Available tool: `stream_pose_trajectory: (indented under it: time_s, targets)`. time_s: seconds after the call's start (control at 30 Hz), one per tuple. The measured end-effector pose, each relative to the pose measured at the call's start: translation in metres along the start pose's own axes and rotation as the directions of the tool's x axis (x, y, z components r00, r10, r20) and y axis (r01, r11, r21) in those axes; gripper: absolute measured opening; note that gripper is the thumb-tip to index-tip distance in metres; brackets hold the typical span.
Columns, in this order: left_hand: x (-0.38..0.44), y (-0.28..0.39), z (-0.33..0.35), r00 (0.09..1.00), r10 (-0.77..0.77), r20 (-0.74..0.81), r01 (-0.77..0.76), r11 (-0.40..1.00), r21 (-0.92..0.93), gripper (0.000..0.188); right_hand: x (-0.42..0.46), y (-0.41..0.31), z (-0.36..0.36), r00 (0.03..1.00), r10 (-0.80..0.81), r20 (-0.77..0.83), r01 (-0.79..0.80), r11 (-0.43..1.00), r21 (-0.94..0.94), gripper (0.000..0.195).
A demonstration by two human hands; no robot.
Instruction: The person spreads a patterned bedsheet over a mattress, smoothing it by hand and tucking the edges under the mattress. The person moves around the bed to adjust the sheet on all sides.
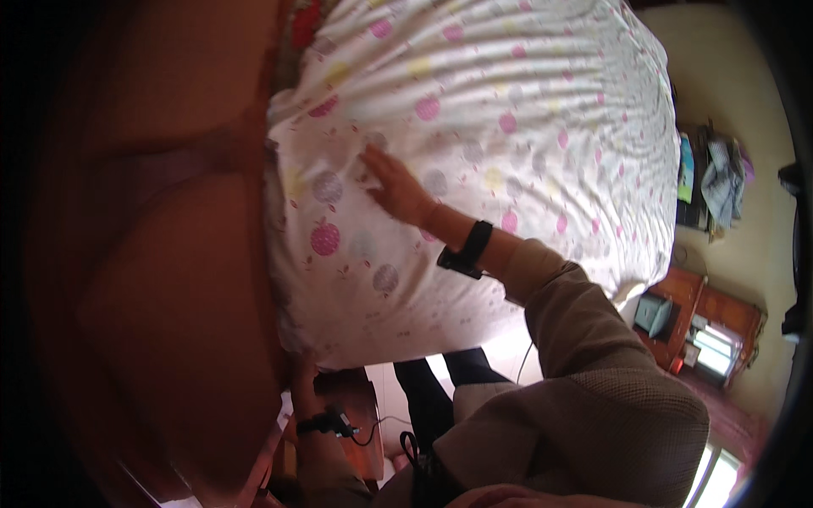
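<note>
A white fitted-looking bedsheet [457, 159], printed with pink, grey and yellow apples, covers the mattress. My right hand [394, 184] lies over the sheet near the headboard end, fingers extended and holding nothing; a black band with a device is around that wrist. Low at the left, my left hand [302, 368] reaches to the mattress corner beside the wooden bed end. Its fingers are hidden there, so what they touch cannot be told. A black strap and cabled device are on the left wrist. Creases run across the far part of the sheet.
A dark reddish-brown wooden bed end [184, 267] rises along the left. Below the mattress corner stands a wooden cabinet [365, 419]. A cable [394, 419] hangs near my legs. Clothes [724, 181] are piled beyond the bed, and a dresser with a mirror [718, 346] stands at the right.
</note>
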State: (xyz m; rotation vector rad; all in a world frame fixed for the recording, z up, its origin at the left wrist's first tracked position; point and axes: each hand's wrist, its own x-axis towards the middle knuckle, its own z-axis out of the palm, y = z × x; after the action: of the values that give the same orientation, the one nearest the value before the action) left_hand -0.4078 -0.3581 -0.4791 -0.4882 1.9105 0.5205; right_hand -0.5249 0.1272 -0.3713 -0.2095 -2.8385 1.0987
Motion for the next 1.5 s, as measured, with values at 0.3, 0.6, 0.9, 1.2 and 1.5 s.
stream_pose_trajectory:
  time_s: [0.3,0.6,0.9,1.2,1.5]
  targets:
    - [0.000,0.002,-0.028,1.000,-0.026,0.015,0.026,0.999,0.028,0.044,-0.108,0.017,0.002,0.972,0.230,-0.041,-0.234,0.951,-0.205,0.074]
    - [0.005,0.024,-0.062,0.994,-0.066,0.082,0.066,0.998,0.008,0.040,-0.169,-0.053,0.013,0.958,0.020,0.285,-0.071,0.983,0.170,0.059]
    - [-0.111,0.069,-0.064,0.805,0.562,0.192,-0.523,0.824,-0.219,0.039,-0.257,0.072,-0.067,0.926,0.375,-0.051,-0.374,0.927,0.021,0.047]
    - [-0.106,0.083,-0.046,0.944,0.064,-0.324,-0.150,0.957,-0.248,0.050,-0.251,0.111,-0.122,0.829,0.491,0.269,-0.461,0.871,-0.168,0.026]
    - [-0.155,0.118,-0.031,0.876,0.336,-0.345,-0.130,0.856,0.501,0.053,-0.223,0.113,-0.138,0.768,0.543,0.339,-0.578,0.816,0.001,0.024]
